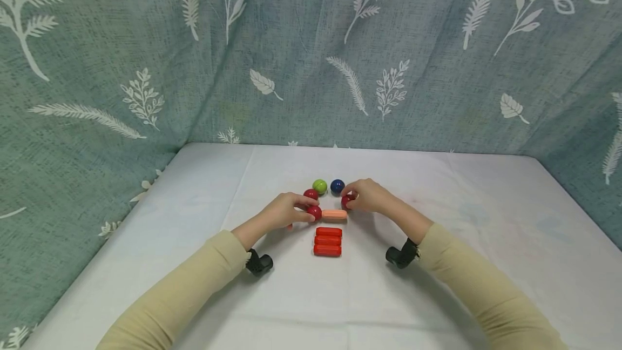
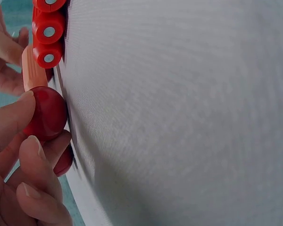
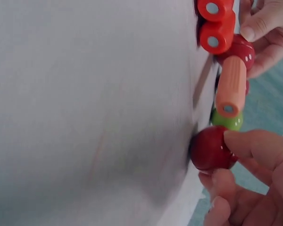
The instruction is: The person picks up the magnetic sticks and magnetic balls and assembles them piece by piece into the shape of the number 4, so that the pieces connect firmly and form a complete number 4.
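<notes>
My left hand (image 1: pixel 288 211) pinches a glossy red ball (image 2: pixel 48 113) between thumb and fingers. An orange ribbed rod (image 1: pixel 334 214) meets that ball at one end; its other end, with a metal disc, points toward my right hand (image 1: pixel 370 195). A second red ball (image 3: pixel 212 149) is gripped by the thumb and fingertips of my right hand, close to the rod's free end. Behind them sit another red ball (image 1: pixel 311 194), a green ball (image 1: pixel 319 186) and a dark blue ball (image 1: pixel 337 187). Nearer lie three red rods (image 1: pixel 328 241) side by side, with metal discs in their ends.
A white cloth (image 1: pixel 413 307) covers the table, and a leaf-patterned green curtain (image 1: pixel 301 58) hangs along its back and sides. A small orange-red piece (image 1: pixel 289 226) shows beneath my left hand, mostly hidden by it.
</notes>
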`<control>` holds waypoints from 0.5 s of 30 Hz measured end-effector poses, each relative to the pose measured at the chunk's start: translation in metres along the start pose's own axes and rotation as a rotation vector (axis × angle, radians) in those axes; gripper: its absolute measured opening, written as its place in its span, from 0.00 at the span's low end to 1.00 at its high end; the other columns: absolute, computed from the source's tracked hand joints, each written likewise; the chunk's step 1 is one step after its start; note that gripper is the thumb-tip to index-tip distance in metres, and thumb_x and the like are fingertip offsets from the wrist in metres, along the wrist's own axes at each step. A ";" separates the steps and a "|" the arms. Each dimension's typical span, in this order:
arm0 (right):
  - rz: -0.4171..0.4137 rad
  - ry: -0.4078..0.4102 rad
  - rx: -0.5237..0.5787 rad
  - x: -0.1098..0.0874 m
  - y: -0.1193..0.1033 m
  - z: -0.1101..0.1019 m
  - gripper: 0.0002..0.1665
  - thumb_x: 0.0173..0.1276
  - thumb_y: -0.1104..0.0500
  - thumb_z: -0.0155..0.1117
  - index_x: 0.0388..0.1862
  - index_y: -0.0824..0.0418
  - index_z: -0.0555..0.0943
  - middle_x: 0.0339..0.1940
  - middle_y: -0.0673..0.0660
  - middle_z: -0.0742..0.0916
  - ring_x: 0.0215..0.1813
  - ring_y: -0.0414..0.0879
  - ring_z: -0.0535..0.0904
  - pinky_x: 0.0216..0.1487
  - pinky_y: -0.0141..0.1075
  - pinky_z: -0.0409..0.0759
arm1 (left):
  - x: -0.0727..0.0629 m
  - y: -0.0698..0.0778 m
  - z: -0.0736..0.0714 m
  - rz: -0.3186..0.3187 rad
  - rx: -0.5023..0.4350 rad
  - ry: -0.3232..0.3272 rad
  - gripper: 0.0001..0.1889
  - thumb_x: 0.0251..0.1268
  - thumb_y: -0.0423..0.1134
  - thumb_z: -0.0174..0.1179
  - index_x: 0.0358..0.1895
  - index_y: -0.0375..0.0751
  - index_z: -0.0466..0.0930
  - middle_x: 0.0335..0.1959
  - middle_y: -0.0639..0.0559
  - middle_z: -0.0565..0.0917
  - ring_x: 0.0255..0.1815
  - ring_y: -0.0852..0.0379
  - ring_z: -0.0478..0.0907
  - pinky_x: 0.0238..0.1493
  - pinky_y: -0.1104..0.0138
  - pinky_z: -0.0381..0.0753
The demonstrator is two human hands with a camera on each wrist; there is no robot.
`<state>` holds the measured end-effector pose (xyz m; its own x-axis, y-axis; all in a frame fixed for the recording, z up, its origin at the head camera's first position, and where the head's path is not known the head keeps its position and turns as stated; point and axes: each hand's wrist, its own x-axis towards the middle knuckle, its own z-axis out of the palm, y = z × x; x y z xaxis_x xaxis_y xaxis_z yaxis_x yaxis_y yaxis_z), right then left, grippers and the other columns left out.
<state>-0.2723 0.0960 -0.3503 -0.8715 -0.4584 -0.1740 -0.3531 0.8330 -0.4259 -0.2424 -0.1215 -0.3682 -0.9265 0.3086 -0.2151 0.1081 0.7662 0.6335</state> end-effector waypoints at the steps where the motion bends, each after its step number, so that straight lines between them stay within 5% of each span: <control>1: -0.001 -0.011 0.004 -0.001 0.001 -0.001 0.17 0.60 0.62 0.63 0.50 0.59 0.80 0.40 0.58 0.83 0.39 0.47 0.75 0.41 0.36 0.75 | 0.000 0.000 0.000 0.001 -0.002 0.000 0.21 0.54 0.41 0.65 0.54 0.51 0.78 0.53 0.44 0.78 0.14 0.59 0.66 0.18 0.71 0.68; 7: -0.032 -0.048 0.036 -0.012 0.009 -0.006 0.17 0.58 0.64 0.63 0.49 0.61 0.80 0.37 0.58 0.82 0.36 0.47 0.74 0.33 0.32 0.74 | 0.001 0.001 0.000 -0.002 0.006 0.004 0.21 0.54 0.41 0.65 0.54 0.51 0.78 0.52 0.44 0.78 0.16 0.59 0.67 0.17 0.71 0.68; 15: -0.002 -0.068 0.084 -0.023 0.014 -0.003 0.18 0.58 0.64 0.64 0.49 0.61 0.80 0.39 0.57 0.82 0.40 0.48 0.74 0.35 0.32 0.76 | 0.001 0.002 0.001 -0.012 0.017 0.022 0.20 0.54 0.41 0.65 0.53 0.52 0.79 0.51 0.45 0.78 0.19 0.57 0.68 0.21 0.71 0.69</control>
<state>-0.2582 0.1189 -0.3496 -0.8449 -0.4821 -0.2319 -0.3223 0.8047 -0.4986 -0.2431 -0.1190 -0.3681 -0.9356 0.2871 -0.2057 0.1032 0.7793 0.6181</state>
